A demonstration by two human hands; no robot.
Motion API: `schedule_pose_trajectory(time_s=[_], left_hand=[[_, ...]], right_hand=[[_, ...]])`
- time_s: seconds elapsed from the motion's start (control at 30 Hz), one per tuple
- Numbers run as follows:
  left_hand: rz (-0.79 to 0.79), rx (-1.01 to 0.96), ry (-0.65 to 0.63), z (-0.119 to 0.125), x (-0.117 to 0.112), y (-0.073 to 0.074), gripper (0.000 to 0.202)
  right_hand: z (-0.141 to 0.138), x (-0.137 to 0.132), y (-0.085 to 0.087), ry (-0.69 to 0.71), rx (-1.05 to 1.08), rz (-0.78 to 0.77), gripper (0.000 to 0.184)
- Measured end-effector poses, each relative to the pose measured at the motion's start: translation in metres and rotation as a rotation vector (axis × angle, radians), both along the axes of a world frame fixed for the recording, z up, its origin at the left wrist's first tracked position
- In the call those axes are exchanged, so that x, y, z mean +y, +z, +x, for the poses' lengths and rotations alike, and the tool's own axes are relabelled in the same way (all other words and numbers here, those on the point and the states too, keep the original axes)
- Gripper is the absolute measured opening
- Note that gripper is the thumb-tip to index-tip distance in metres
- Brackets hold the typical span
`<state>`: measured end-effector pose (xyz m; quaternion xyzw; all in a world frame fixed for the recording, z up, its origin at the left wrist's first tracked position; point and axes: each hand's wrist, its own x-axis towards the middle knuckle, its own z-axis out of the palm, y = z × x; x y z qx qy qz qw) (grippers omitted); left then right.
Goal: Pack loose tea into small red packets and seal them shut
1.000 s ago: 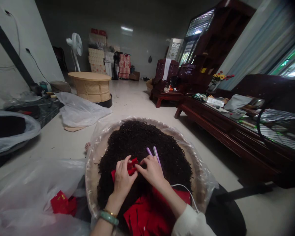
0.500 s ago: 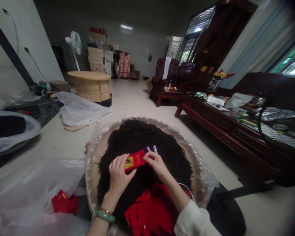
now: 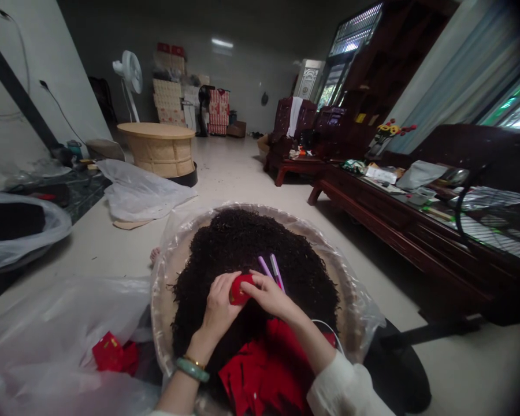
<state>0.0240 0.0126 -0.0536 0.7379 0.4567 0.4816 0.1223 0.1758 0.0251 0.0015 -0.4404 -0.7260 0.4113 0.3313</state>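
A wide round tray [image 3: 162, 289] lined with clear plastic holds a big heap of dark dried leaves [image 3: 242, 242]. Above the heap my left hand [image 3: 219, 309] and my right hand [image 3: 271, 297] meet, both pinching a small red packet [image 3: 239, 289] between them. Two purple sticks [image 3: 272, 268] lie on the leaves just beyond my right fingers. More red packets [image 3: 264, 375] are piled at the tray's near edge under my wrists. A jade bangle sits on my left wrist.
Clear plastic sheet [image 3: 47, 341] at near left with red packets [image 3: 110, 353] on it. A long dark wooden table [image 3: 416, 231] with clutter runs along the right. A round bamboo drum [image 3: 162, 147], a standing fan [image 3: 129, 75] and stacked boxes stand farther back.
The red packet was held flat and stretched between both hands half a second ago; now it is bunched small between my fingers, and my hands sit slightly closer together.
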Motion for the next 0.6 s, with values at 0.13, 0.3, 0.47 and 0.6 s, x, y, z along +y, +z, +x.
schedule_pose_trajectory(time_s=[0.13,0.3,0.47,0.6], left_hand=[[-0.061,-0.036,-0.119,-0.005,-0.003,0.004,0.035],[-0.120,-0.073,-0.082,-0.016,-0.004,0.011,0.032],[-0.127,-0.138,0.038,-0.033,-0.001,0.011,0.036],[-0.150,-0.203,0.111,-0.043,-0.001,0.004,0.040]], right_hand=[[-0.007,-0.010,0.004,0.062,-0.102,0.008,0.042],[-0.003,-0.012,0.020,0.092,-0.052,0.089,0.043],[0.015,-0.022,0.017,-0.135,-0.134,0.094,0.033],[0.011,-0.045,-0.004,-0.104,-0.686,0.045,0.111]])
